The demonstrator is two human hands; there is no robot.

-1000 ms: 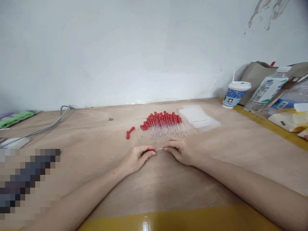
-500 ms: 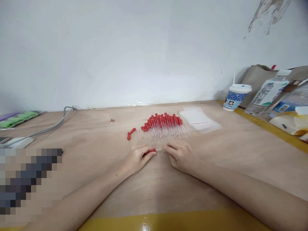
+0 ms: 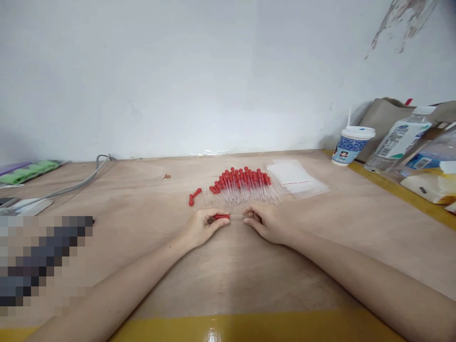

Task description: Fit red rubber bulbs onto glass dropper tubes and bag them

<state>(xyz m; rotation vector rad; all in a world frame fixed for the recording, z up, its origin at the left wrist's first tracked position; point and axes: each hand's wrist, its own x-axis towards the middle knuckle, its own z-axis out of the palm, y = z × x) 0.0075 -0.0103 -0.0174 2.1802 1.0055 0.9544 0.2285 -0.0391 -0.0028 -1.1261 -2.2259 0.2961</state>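
Note:
My left hand (image 3: pixel 203 227) pinches the red rubber bulb of a dropper (image 3: pixel 228 216) just above the wooden table (image 3: pixel 235 270). My right hand (image 3: pixel 268 221) pinches the clear glass tube end of the same dropper. Both hands are closed on it, close together. Just beyond them lies a row of several finished droppers (image 3: pixel 244 186) with red bulbs and clear tubes. A couple of loose red bulbs (image 3: pixel 194 195) lie to the left of that row.
Clear plastic bags (image 3: pixel 295 178) lie right of the droppers. A paper cup with a straw (image 3: pixel 351 144), a water bottle (image 3: pixel 399 137) and packages stand at the far right. A grey cable (image 3: pixel 74 183) and green items (image 3: pixel 26 172) lie at the far left. Yellow tape (image 3: pixel 249 327) edges the table front.
Both hands have shifted slightly away from me with the dropper still held between them. The red bulb now shows more between my left fingers.

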